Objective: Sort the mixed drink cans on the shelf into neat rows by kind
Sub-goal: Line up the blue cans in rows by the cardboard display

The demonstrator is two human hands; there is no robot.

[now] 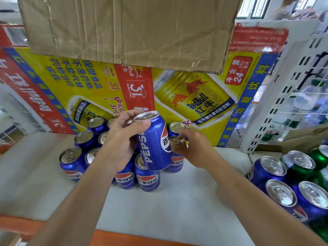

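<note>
Your left hand [122,139] curls round the Pepsi can [154,144], tilted above the blue cluster [74,162] on the shelf [177,201]. It looks rigid and slick, likely full, so grip mid-body. Your right hand [195,148] pinches the second can [177,164] at its top.

Head view, close above shelf [177,201]

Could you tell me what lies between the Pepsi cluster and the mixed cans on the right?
Head view: only bare shelf between Pepsi cluster and mixed cans, with the right forearm passing over it.
</note>
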